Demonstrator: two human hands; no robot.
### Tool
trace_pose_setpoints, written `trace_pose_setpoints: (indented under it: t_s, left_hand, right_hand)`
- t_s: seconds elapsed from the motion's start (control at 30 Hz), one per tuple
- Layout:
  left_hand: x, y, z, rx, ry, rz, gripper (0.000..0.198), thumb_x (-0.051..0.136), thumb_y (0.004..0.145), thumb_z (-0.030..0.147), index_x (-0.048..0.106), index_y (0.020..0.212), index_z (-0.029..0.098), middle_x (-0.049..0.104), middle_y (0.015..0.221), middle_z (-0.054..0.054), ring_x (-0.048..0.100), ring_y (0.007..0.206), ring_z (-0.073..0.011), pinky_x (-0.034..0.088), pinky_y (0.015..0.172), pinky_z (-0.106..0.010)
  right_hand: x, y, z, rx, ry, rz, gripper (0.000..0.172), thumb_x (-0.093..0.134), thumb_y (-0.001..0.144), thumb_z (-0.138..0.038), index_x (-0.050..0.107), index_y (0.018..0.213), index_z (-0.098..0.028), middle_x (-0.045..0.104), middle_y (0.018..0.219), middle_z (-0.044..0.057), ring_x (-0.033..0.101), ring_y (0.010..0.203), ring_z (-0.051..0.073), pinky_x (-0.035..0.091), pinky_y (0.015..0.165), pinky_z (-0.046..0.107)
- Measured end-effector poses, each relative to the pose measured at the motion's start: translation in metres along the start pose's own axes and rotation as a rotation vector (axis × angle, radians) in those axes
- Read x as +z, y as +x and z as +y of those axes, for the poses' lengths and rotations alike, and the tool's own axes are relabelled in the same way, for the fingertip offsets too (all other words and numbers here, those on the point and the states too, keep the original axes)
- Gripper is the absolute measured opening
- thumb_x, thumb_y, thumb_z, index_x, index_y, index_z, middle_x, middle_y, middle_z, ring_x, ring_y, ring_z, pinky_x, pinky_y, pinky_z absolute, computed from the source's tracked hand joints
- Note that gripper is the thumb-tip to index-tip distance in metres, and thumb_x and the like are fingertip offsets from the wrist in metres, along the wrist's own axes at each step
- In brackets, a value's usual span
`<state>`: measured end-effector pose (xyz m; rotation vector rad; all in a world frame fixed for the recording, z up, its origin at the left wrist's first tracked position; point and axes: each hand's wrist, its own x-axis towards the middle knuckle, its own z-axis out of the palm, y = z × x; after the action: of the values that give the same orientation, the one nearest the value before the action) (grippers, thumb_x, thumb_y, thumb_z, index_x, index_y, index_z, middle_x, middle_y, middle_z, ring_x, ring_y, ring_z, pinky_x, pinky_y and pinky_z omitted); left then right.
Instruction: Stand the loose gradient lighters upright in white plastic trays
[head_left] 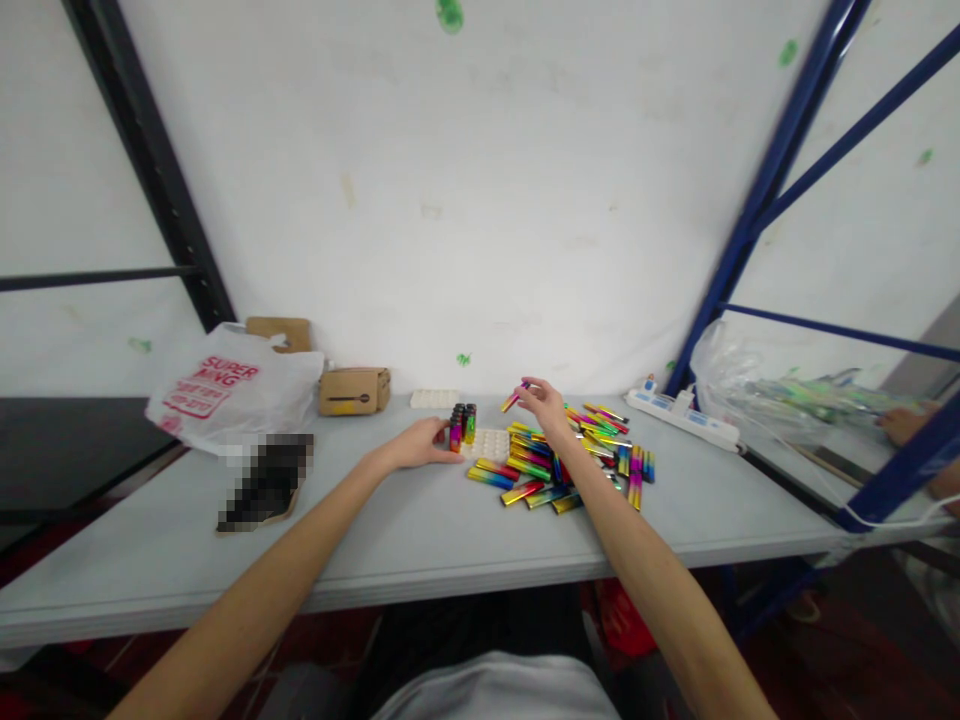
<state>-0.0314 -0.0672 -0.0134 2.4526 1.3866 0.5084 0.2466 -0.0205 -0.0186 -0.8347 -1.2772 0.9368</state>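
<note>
My right hand is raised over the table, its fingers pinching one shiny multicoloured lighter, which tilts in the air. A white tray with rows of holes lies below and to the left of it. Several lighters with dark tops stand upright in the tray's left end. There my left hand curls its fingers and thumb around the tray's end, close against the standing lighters. To the right of the tray spreads a loose pile of lighters, partly hidden by my right forearm.
A second white tray and a cardboard box stand near the wall. A plastic bag and a pixelated dark item lie left. A power strip is at right. Beyond the blue post, another person's hand shows.
</note>
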Motion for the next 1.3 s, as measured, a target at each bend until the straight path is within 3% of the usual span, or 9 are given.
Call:
trace_pose_setpoints:
  t_s: [0.13, 0.23, 0.43, 0.57, 0.7, 0.87, 1.07, 1.2, 1.3]
  left_hand:
    - [0.000, 0.000, -0.001, 0.008, -0.011, 0.005, 0.061, 0.070, 0.067, 0.072, 0.064, 0.092, 0.017, 0.064, 0.083, -0.005, 0.057, 0.074, -0.0232, 0.042, 0.066, -0.030]
    - [0.001, 0.000, -0.002, 0.001, -0.004, 0.004, 0.061, 0.070, 0.067, 0.073, 0.064, 0.091, 0.017, 0.064, 0.084, -0.005, 0.058, 0.075, -0.0234, 0.042, 0.066, -0.030]
    - [0.001, 0.000, -0.001, 0.005, -0.011, -0.001, 0.061, 0.069, 0.068, 0.073, 0.065, 0.092, 0.017, 0.065, 0.084, -0.005, 0.058, 0.075, -0.0237, 0.041, 0.066, -0.030]
    - [0.001, 0.000, 0.000, 0.012, 0.003, -0.009, 0.060, 0.068, 0.070, 0.072, 0.064, 0.092, 0.017, 0.064, 0.081, -0.004, 0.058, 0.073, -0.0232, 0.040, 0.065, -0.030]
    - [0.002, 0.002, -0.003, 0.029, 0.007, -0.012, 0.060, 0.068, 0.071, 0.072, 0.064, 0.092, 0.017, 0.064, 0.083, -0.004, 0.058, 0.074, -0.0230, 0.040, 0.065, -0.030]
    - [0.002, 0.002, -0.005, 0.018, 0.016, -0.009, 0.060, 0.069, 0.070, 0.072, 0.064, 0.093, 0.016, 0.063, 0.082, -0.004, 0.057, 0.073, -0.0226, 0.039, 0.064, -0.029]
    - [0.004, 0.002, -0.005, 0.009, 0.014, 0.000, 0.060, 0.068, 0.070, 0.071, 0.065, 0.094, 0.016, 0.064, 0.084, -0.005, 0.057, 0.075, -0.0227, 0.041, 0.067, -0.029]
    - [0.004, 0.003, -0.007, 0.004, 0.008, 0.002, 0.063, 0.068, 0.069, 0.073, 0.065, 0.095, 0.016, 0.064, 0.086, -0.005, 0.057, 0.077, -0.0236, 0.041, 0.067, -0.030]
    - [0.004, 0.002, -0.007, 0.008, -0.001, -0.008, 0.062, 0.068, 0.070, 0.073, 0.064, 0.095, 0.016, 0.064, 0.085, -0.004, 0.057, 0.076, -0.0232, 0.040, 0.066, -0.030]
  right_hand:
    - [0.011, -0.010, -0.013, 0.104, 0.202, -0.128, 0.051, 0.084, 0.065, -0.052, 0.066, 0.098, -0.016, 0.070, 0.093, 0.006, 0.067, 0.089, 0.018, 0.056, 0.085, 0.033]
    - [0.016, -0.016, -0.019, 0.171, 0.207, -0.217, 0.049, 0.080, 0.069, -0.056, 0.064, 0.095, -0.018, 0.067, 0.089, 0.003, 0.066, 0.076, 0.014, 0.055, 0.072, 0.028]
    - [0.023, -0.024, -0.020, 0.216, 0.200, -0.335, 0.043, 0.066, 0.081, -0.060, 0.052, 0.097, -0.023, 0.060, 0.079, -0.004, 0.038, 0.046, 0.006, 0.029, 0.044, 0.020]
    - [0.024, -0.023, -0.016, 0.320, 0.196, -0.391, 0.051, 0.048, 0.086, -0.073, 0.047, 0.082, -0.022, 0.035, 0.056, -0.009, 0.024, 0.044, 0.008, 0.018, 0.043, 0.021]
    - [0.022, -0.022, -0.012, 0.374, 0.058, -0.308, 0.054, 0.034, 0.090, -0.071, 0.028, 0.063, -0.025, 0.016, 0.051, -0.010, 0.010, 0.042, 0.008, 0.010, 0.042, 0.023]
    - [0.021, -0.023, -0.010, 0.231, -0.040, -0.216, 0.043, 0.034, 0.092, -0.051, 0.028, 0.059, -0.025, 0.020, 0.049, -0.007, 0.015, 0.041, 0.008, 0.011, 0.043, 0.024]
    - [0.020, -0.021, -0.006, 0.168, -0.134, -0.221, 0.039, 0.036, 0.090, -0.044, 0.031, 0.057, -0.024, 0.025, 0.048, -0.006, 0.020, 0.042, 0.009, 0.016, 0.043, 0.024]
    - [0.018, -0.019, -0.002, 0.153, -0.089, -0.194, 0.042, 0.037, 0.090, -0.048, 0.034, 0.057, -0.023, 0.025, 0.049, -0.006, 0.020, 0.043, 0.009, 0.017, 0.043, 0.024]
    - [0.019, -0.018, 0.000, 0.179, -0.071, -0.272, 0.052, 0.034, 0.092, -0.061, 0.036, 0.057, -0.023, 0.024, 0.050, -0.006, 0.020, 0.043, 0.009, 0.017, 0.043, 0.025]
